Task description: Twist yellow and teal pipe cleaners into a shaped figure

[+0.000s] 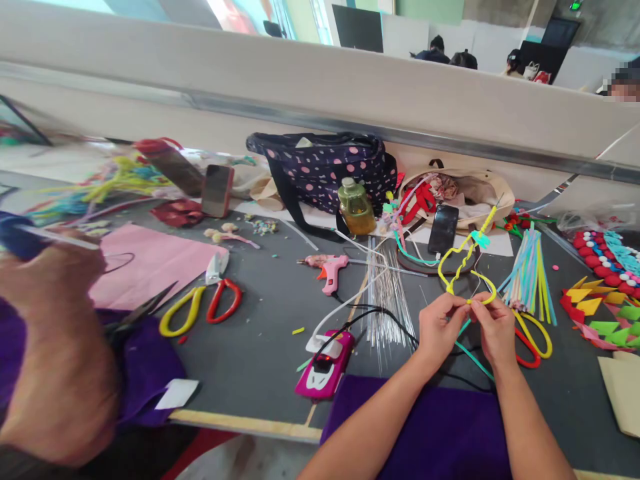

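Item: one yellow pipe cleaner (pixel 469 256), partly shaped, raised above the right part of the grey counter (pixel 270 360) between the fingertips of both hands. Left hand (pixel 441 325): thumb and fingers pinched on its lower part. Right hand (pixel 496 327): pinched likewise, just beside the left. Condition: upper stalk wound, a teal piece (pixel 481 240) set partway down it; below, a bent loop and a twisted strand formed. Outstanding, by judgement: the lower curve by the right hand, one end of which looks free, so work seems well begun but unfinished; whether the pinched point is already fastened cannot be told. Near the right hand: scissors (pixel 543 333) with red and yellow handles, partly hidden; beyond, a bundle (pixel 533 277) of coloured pipe cleaners, standing unused. Past the left hand: a sheaf of silvery wires (pixel 387 293), a pink glue gun (pixel 331 267) and a magenta case (pixel 327 373). Farther back: a black phone (pixel 443 229) and a bottle (pixel 356 207). At far left: a co-worker's hand (pixel 55 267), blurred, its grip unclear, beside a pink sheet (pixel 145 257).
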Available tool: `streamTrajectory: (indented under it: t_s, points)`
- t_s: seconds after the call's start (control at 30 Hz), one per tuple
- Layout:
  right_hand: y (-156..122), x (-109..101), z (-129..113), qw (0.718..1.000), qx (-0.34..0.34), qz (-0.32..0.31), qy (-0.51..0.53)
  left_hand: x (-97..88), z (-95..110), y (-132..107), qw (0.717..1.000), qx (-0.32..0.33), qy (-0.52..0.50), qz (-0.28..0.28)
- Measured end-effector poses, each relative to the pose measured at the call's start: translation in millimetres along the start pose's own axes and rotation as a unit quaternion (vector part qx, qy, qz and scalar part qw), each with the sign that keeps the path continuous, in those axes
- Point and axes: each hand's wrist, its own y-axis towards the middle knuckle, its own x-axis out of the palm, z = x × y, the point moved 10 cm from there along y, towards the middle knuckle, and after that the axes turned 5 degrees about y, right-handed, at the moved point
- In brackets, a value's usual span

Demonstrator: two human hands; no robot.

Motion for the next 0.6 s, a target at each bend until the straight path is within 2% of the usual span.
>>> streamTrajectory:
  t_s: [0.13, 0.33, 0.6]
  points:
    - [0.3, 1.2, -3.1, 1.000, -0.002, -0.017, -0.007, 3.8, -9.1, -0.4, 0.997, -0.036, -0.068, -0.007]
    - [1.3, 3.1, -10.8, 0.999, -0.016, -0.039, -0.011, 14.9, -18.8, -1.5, 0.980, -0.093, -0.168, -0.047]
    - [0.2, 7.6, -10.2, 0.998, 0.008, -0.059, 0.032, 22.7, -12.5, 1.9, 0.961, -0.106, -0.232, -0.104]
